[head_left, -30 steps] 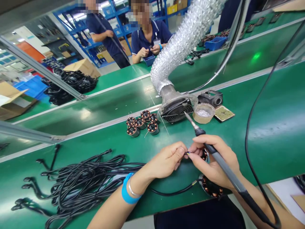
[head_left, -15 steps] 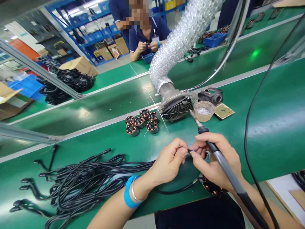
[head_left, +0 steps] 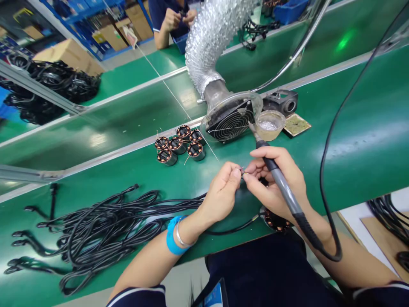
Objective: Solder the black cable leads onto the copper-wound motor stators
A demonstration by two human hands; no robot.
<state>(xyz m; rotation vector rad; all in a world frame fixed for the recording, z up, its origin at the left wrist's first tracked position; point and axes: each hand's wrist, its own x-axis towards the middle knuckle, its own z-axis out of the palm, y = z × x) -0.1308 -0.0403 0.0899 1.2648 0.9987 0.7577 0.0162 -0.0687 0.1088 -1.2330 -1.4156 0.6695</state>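
My left hand (head_left: 223, 189) is closed, pinching thin wires (head_left: 243, 172) between thumb and forefinger. Close against it, my right hand (head_left: 281, 181) grips a soldering iron (head_left: 283, 187), its tip pointing away towards the fan grille. The right thumb and fingertips also meet at the wires; their exact joint is too small to make out. Below the right hand lies a copper-wound motor stator (head_left: 275, 221), partly covered by the hand. A black cable (head_left: 231, 229) with a bared end runs beside it, passing under my left wrist.
Several wound stators (head_left: 177, 145) stand beyond my hands. Bundled black cables (head_left: 105, 232) spread over the left bench. A fume extractor fan (head_left: 231, 121) with a foil duct (head_left: 206, 47), a solder cup (head_left: 270, 124) and a sponge tray (head_left: 297, 125) stand ahead. A co-worker's hands (head_left: 179, 19) show across the bench.
My view has tipped downward, so the bench things sit higher and further left. Both hands stay together at the wires, and the soldering iron remains in the right hand.
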